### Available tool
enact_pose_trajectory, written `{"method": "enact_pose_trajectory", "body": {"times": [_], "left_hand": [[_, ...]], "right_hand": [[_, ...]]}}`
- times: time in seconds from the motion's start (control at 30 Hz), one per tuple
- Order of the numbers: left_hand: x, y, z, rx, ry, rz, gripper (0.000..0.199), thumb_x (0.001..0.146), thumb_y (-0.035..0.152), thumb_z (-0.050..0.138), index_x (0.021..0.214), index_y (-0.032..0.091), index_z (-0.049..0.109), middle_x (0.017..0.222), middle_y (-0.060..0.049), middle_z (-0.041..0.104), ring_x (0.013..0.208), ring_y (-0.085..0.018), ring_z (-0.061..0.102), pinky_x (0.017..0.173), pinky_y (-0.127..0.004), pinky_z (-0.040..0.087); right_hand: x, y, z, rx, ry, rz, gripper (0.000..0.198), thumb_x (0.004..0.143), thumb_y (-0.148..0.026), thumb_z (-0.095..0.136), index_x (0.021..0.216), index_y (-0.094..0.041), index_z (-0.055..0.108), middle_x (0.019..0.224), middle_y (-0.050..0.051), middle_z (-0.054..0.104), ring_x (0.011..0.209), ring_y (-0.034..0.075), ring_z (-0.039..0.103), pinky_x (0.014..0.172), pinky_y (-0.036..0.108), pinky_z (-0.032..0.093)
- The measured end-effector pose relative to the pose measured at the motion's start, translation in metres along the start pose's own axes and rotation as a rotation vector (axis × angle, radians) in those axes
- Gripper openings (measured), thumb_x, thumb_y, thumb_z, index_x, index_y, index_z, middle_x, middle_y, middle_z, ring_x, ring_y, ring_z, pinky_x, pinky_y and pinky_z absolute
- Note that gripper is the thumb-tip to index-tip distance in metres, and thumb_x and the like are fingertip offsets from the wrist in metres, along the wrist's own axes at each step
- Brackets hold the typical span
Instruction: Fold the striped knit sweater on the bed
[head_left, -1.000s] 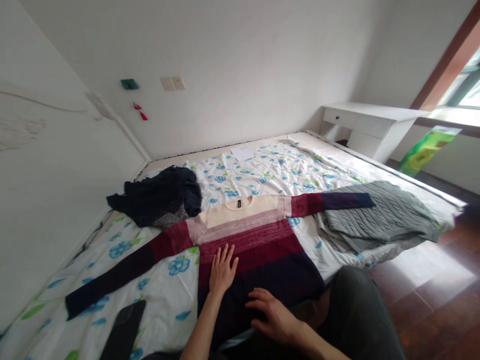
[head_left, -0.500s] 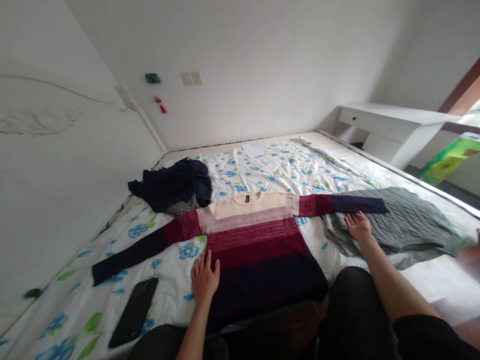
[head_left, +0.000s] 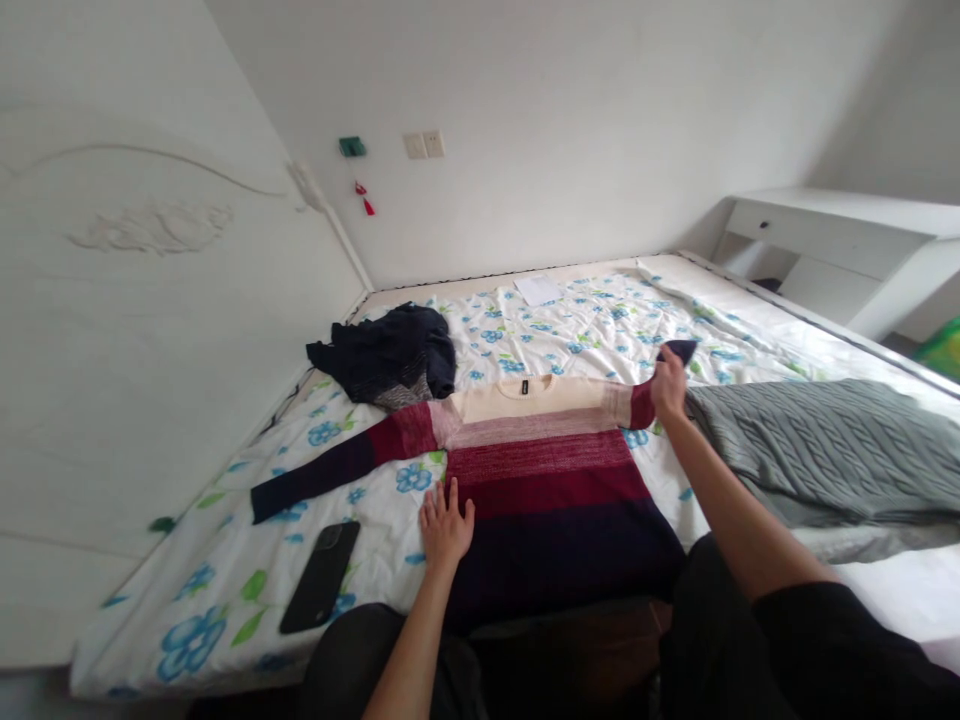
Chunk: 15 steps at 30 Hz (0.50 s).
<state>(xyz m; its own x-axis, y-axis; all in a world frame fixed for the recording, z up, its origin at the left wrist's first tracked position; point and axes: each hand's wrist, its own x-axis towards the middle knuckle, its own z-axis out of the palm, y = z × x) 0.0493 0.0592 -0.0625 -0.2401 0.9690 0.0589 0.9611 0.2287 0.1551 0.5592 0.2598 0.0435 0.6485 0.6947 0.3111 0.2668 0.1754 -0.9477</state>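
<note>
A striped sweater (head_left: 547, 480) in cream, pink, burgundy and navy lies spread on the bed, its collar away from me. My right hand (head_left: 667, 385) is closed around its right-hand sleeve, and the navy cuff sticks out beyond my fingers. The other sleeve stretches flat to the left. My left hand (head_left: 446, 525) lies flat with fingers spread at the sweater's left edge, partly on the bedding. A grey cable-knit sweater (head_left: 832, 450) lies to the right of my right hand.
A dark crumpled garment (head_left: 394, 350) lies at the back left. A black phone (head_left: 321, 577) rests on the floral sheet (head_left: 217, 540) near the left front. Farther back are a white paper (head_left: 538, 290) and a white desk (head_left: 832, 240).
My right hand has taken hold of the right-hand sleeve and lifted it off the grey sweater, bringing it inward. My left hand stays at the sweater's edge. The view has turned left.
</note>
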Motion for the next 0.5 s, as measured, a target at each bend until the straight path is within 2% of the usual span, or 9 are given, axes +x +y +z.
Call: {"method": "enact_pose_trajectory", "body": {"times": [0.07,0.13,0.2,0.27,0.33,0.4,0.5], "left_hand": [[0.008,0.000,-0.003,0.036,-0.073,0.007,0.077,0.113,0.046,0.053,0.182,0.013,0.044,0.188,-0.026,0.036,0.176,-0.050,0.030,0.140,-0.067,0.028],[0.019,-0.006,-0.010,0.059,-0.170,0.016,0.080,0.112,0.048,0.054,0.182,0.011,0.043,0.187,-0.029,0.035,0.174,-0.053,0.032,0.138,-0.070,0.029],[0.035,-0.016,-0.020,0.048,-0.276,0.045,0.083,0.109,0.050,0.059,0.181,0.012,0.044,0.187,-0.030,0.035,0.172,-0.054,0.037,0.136,-0.070,0.034],[0.050,-0.028,-0.031,0.020,-0.356,0.100,0.082,0.105,0.047,0.064,0.179,0.014,0.049,0.186,-0.027,0.040,0.170,-0.049,0.045,0.135,-0.063,0.040],[0.064,-0.035,-0.039,0.010,-0.382,0.160,0.075,0.104,0.040,0.066,0.174,0.015,0.057,0.180,-0.024,0.052,0.165,-0.041,0.053,0.134,-0.053,0.043],[0.074,-0.031,-0.044,0.031,-0.338,0.193,0.066,0.105,0.035,0.063,0.166,0.013,0.065,0.174,-0.023,0.060,0.160,-0.038,0.059,0.134,-0.049,0.043],[0.086,-0.002,-0.049,0.067,-0.223,0.237,0.056,0.106,0.033,0.060,0.156,0.013,0.074,0.179,-0.022,0.055,0.158,-0.039,0.060,0.134,-0.049,0.044]], "right_hand": [[-0.064,-0.028,0.056,-0.114,-0.335,-0.143,0.065,0.104,-0.038,0.060,0.165,-0.016,0.065,0.166,0.018,0.063,0.159,0.034,0.053,0.140,0.056,0.035],[-0.138,-0.041,0.093,-0.244,-0.729,-0.281,0.074,0.101,-0.037,0.070,0.171,-0.017,0.060,0.178,0.018,0.053,0.169,0.038,0.043,0.143,0.058,0.031],[-0.202,-0.037,0.106,-0.347,-1.165,-0.442,0.079,0.095,-0.034,0.080,0.170,-0.020,0.063,0.182,0.016,0.049,0.170,0.040,0.042,0.142,0.058,0.034],[-0.241,-0.021,0.094,-0.411,-1.484,-0.512,0.080,0.086,-0.029,0.088,0.164,-0.023,0.070,0.180,0.014,0.053,0.168,0.040,0.047,0.140,0.055,0.039],[-0.250,-0.001,0.069,-0.449,-1.585,-0.526,0.074,0.085,-0.024,0.088,0.159,-0.025,0.076,0.178,0.012,0.057,0.166,0.039,0.050,0.139,0.055,0.039],[-0.233,0.017,0.041,-0.467,-1.541,-0.500,0.065,0.089,-0.022,0.084,0.154,-0.024,0.080,0.172,0.013,0.063,0.162,0.038,0.055,0.139,0.055,0.039],[-0.180,0.036,0.009,-0.489,-1.403,-0.412,0.050,0.092,-0.022,0.077,0.142,-0.021,0.086,0.155,0.013,0.076,0.147,0.036,0.068,0.134,0.052,0.046]]}}
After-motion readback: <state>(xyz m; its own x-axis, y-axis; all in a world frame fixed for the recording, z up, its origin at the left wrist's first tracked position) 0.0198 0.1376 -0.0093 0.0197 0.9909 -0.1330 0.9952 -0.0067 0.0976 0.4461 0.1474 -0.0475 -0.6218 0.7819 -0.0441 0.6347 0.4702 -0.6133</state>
